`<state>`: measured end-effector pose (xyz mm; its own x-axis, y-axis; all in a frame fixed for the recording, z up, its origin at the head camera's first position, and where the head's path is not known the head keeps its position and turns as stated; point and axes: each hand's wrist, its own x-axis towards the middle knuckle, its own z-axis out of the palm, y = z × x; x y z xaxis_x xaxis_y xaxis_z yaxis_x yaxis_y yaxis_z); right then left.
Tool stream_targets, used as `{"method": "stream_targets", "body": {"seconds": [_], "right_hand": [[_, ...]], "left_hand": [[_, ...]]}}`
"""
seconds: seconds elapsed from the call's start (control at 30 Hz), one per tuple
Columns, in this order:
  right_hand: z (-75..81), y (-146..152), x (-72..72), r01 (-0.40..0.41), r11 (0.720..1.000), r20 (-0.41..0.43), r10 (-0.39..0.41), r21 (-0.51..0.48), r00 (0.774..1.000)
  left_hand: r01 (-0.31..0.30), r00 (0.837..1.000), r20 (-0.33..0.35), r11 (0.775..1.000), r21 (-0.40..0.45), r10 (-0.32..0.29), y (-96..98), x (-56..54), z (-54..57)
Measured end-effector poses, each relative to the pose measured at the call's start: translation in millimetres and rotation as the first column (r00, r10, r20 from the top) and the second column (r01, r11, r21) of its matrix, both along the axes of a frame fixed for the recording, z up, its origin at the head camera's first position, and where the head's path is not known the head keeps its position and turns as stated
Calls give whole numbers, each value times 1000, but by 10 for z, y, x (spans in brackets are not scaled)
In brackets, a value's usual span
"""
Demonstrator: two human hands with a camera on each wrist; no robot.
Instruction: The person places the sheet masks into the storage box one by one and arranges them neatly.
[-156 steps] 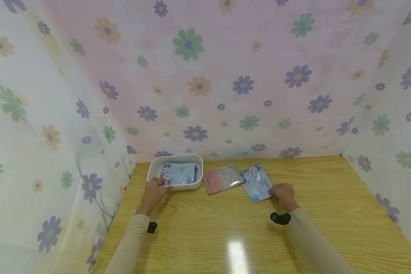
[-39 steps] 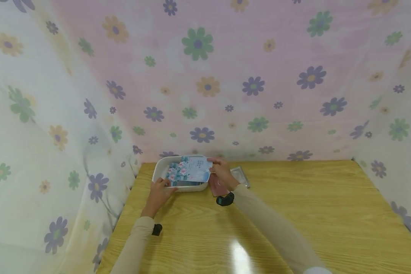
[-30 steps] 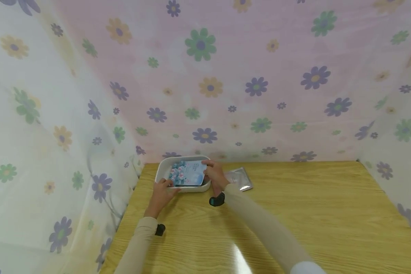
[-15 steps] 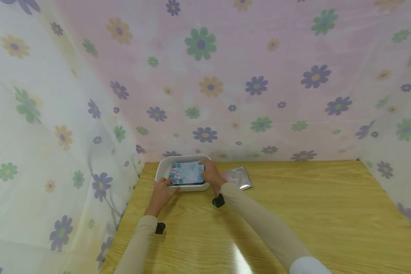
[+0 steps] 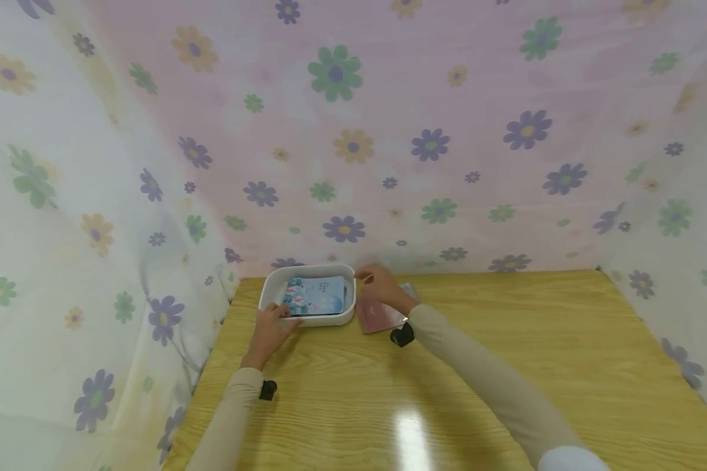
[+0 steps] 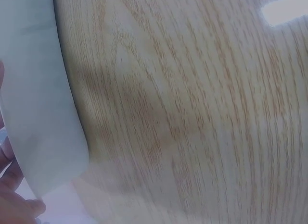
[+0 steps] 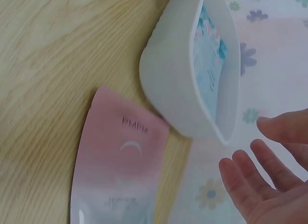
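Note:
A white plastic bin (image 5: 324, 321) stands at the back left of the table. Inside it lies a stack of blue sheet-mask packets (image 5: 328, 296) with pink flowers printed on the top one. My left hand (image 5: 268, 331) grips the bin's front rim near its left corner, fingers over the edge and thumb along the outer wall. Just off the right end of the bin hovers my right hand (image 5: 383, 288), its fingers relaxed and holding nothing. Beneath that hand, a pink and silver mask packet (image 7: 125, 152) lies flat on the table beside the bin, partly hidden in the head view.
The wood-grain table (image 5: 342, 392) stretches toward me and to the right. Floral cloth (image 5: 383, 196) hangs behind its back edge and on both sides. A dark device (image 5: 402, 335) is at my right wrist, another (image 5: 268, 390) at my left.
My right hand brought the flowered blue packet from the table into the bin, laid it on the stack, let go and drew back right. My left hand kept its grip on the rim.

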<state>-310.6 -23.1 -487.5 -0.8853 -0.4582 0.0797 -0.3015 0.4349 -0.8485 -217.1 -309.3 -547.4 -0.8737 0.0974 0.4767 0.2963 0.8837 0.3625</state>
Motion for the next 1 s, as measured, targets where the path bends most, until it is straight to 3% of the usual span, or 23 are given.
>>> {"method": "stream_targets", "body": {"seconds": [0.53, 0.8, 1.0], "right_hand": [[-145, 946, -1, 31, 997, 94, -24, -71, 995], [-376, 1245, 4, 75, 994, 132, -64, -81, 989], [-553, 1334, 37, 73, 987, 203, -43, -145, 978]], "left_hand": [[14, 1000, 2, 1000, 21, -14, -1, -22, 57], [38, 999, -8, 999, 24, -38, 17, -46, 52], [12, 1000, 10, 999, 33, -12, 30, -19, 33]]}}
